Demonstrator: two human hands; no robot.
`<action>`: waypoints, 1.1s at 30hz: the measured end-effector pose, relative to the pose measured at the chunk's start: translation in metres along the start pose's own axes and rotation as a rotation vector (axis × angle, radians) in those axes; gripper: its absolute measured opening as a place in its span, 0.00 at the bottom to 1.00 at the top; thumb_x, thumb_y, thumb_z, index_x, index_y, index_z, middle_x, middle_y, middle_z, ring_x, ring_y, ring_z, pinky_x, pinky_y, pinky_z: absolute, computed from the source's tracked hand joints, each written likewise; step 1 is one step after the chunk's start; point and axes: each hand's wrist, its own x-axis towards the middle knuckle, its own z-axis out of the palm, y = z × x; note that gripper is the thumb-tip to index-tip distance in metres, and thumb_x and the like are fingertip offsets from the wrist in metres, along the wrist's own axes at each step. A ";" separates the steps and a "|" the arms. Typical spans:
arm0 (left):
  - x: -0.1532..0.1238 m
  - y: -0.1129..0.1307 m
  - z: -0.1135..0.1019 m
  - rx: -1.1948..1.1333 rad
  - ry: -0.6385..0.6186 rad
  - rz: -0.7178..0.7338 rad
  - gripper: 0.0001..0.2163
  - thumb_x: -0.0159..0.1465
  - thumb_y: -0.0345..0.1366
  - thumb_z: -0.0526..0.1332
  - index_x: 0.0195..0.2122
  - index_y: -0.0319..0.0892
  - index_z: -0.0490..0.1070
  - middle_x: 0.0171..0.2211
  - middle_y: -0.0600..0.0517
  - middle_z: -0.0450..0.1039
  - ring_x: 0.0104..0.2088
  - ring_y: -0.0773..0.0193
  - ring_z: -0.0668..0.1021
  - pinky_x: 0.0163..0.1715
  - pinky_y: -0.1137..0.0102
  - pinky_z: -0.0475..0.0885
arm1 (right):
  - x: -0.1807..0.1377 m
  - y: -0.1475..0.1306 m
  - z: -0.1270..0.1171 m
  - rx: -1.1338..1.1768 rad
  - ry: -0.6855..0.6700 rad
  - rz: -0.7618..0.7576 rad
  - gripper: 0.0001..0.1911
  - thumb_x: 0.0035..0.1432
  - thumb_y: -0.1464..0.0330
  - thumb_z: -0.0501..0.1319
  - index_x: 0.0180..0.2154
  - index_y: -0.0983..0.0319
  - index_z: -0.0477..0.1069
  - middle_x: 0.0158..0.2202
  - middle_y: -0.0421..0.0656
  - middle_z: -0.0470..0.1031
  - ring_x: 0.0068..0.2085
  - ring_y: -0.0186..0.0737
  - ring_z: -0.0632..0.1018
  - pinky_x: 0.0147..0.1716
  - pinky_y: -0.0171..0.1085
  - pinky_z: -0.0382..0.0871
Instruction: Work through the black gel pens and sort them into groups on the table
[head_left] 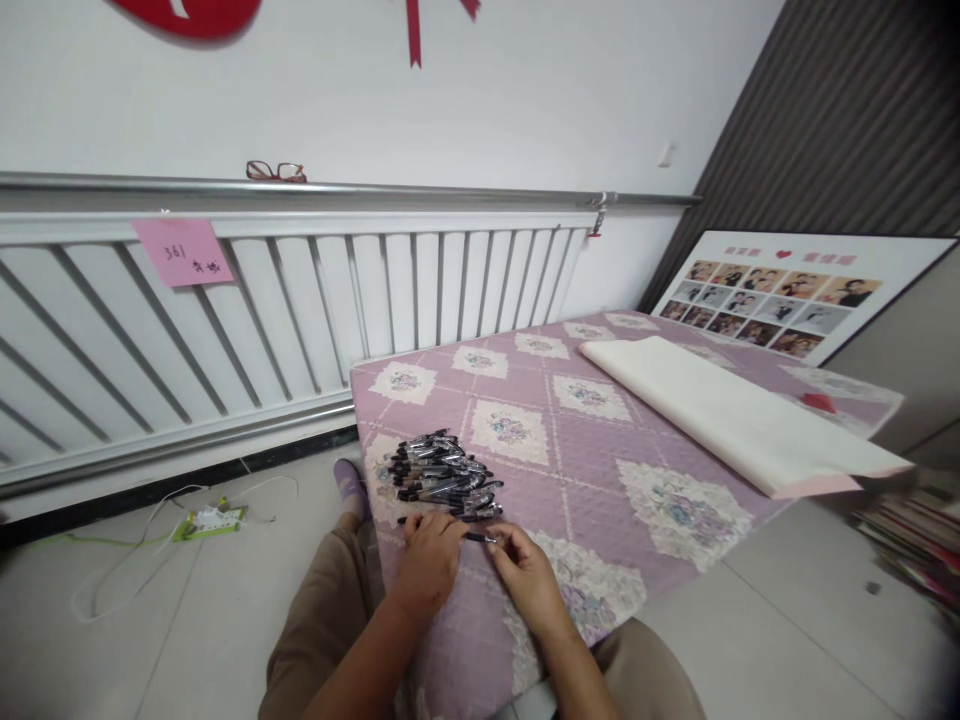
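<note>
A heap of several black pens (pixel 442 474) lies on the purple quilted cloth (pixel 585 450) over a low table. My left hand (pixel 429 560) and my right hand (pixel 529 577) rest on the cloth just in front of the heap. Both pinch the ends of one black pen (pixel 480 537) held level between them. The fingers of each hand are curled closed around it.
A long roll of cream paper (pixel 735 415) lies across the far right of the table. A white radiator (pixel 300 310) with a pink note (pixel 184 252) and glasses (pixel 275 172) stands behind. A photo board (pixel 780 295) leans right; a power strip (pixel 210 521) lies on the floor.
</note>
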 end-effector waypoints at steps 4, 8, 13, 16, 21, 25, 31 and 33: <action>0.000 0.000 0.000 0.016 0.001 0.028 0.13 0.67 0.28 0.54 0.48 0.51 0.70 0.42 0.54 0.74 0.45 0.61 0.73 0.51 0.60 0.57 | -0.001 -0.003 -0.002 0.002 -0.005 -0.002 0.14 0.51 0.57 0.63 0.36 0.59 0.76 0.28 0.41 0.76 0.31 0.40 0.75 0.32 0.36 0.70; 0.001 -0.001 0.001 -0.034 0.008 0.035 0.13 0.66 0.28 0.55 0.48 0.51 0.71 0.40 0.55 0.74 0.45 0.61 0.73 0.52 0.60 0.57 | -0.001 -0.004 -0.003 -0.004 -0.012 -0.013 0.13 0.52 0.57 0.63 0.34 0.59 0.77 0.28 0.41 0.77 0.31 0.40 0.75 0.32 0.36 0.70; 0.000 -0.001 0.000 -0.067 0.035 0.045 0.13 0.66 0.27 0.55 0.47 0.51 0.71 0.40 0.54 0.75 0.45 0.61 0.73 0.52 0.60 0.57 | 0.000 -0.004 -0.002 -0.054 -0.020 -0.037 0.11 0.54 0.59 0.61 0.33 0.59 0.76 0.29 0.41 0.77 0.31 0.40 0.75 0.33 0.36 0.69; 0.000 -0.001 -0.001 -0.062 0.045 0.047 0.14 0.66 0.26 0.54 0.47 0.51 0.71 0.40 0.55 0.75 0.45 0.62 0.73 0.52 0.60 0.57 | 0.000 -0.004 -0.001 -0.087 -0.008 -0.065 0.11 0.55 0.59 0.60 0.32 0.59 0.75 0.28 0.41 0.76 0.31 0.41 0.75 0.33 0.36 0.69; 0.000 -0.001 -0.001 -0.082 0.055 0.045 0.13 0.66 0.28 0.54 0.46 0.50 0.72 0.40 0.53 0.75 0.44 0.61 0.73 0.52 0.60 0.58 | -0.001 -0.005 0.002 -0.188 -0.009 -0.111 0.14 0.58 0.56 0.57 0.30 0.58 0.74 0.29 0.42 0.76 0.32 0.42 0.75 0.34 0.37 0.69; -0.001 -0.002 0.000 -0.114 0.080 0.043 0.12 0.66 0.28 0.54 0.44 0.50 0.73 0.39 0.54 0.75 0.44 0.62 0.73 0.52 0.60 0.57 | -0.001 -0.003 0.005 -0.283 -0.004 -0.129 0.18 0.60 0.54 0.54 0.27 0.58 0.71 0.28 0.43 0.74 0.32 0.42 0.75 0.33 0.38 0.68; -0.001 -0.002 0.002 -0.117 0.101 0.037 0.12 0.66 0.28 0.55 0.44 0.50 0.72 0.40 0.54 0.75 0.44 0.62 0.73 0.52 0.60 0.57 | -0.002 0.001 0.007 -0.256 -0.002 -0.114 0.14 0.61 0.57 0.55 0.32 0.58 0.73 0.31 0.44 0.76 0.35 0.43 0.75 0.38 0.39 0.68; -0.001 -0.001 0.001 -0.099 0.102 0.026 0.11 0.66 0.28 0.55 0.44 0.50 0.73 0.40 0.54 0.75 0.44 0.62 0.73 0.51 0.60 0.57 | -0.002 0.002 0.006 -0.185 0.024 -0.090 0.13 0.58 0.59 0.58 0.41 0.59 0.72 0.36 0.44 0.76 0.38 0.43 0.76 0.40 0.39 0.69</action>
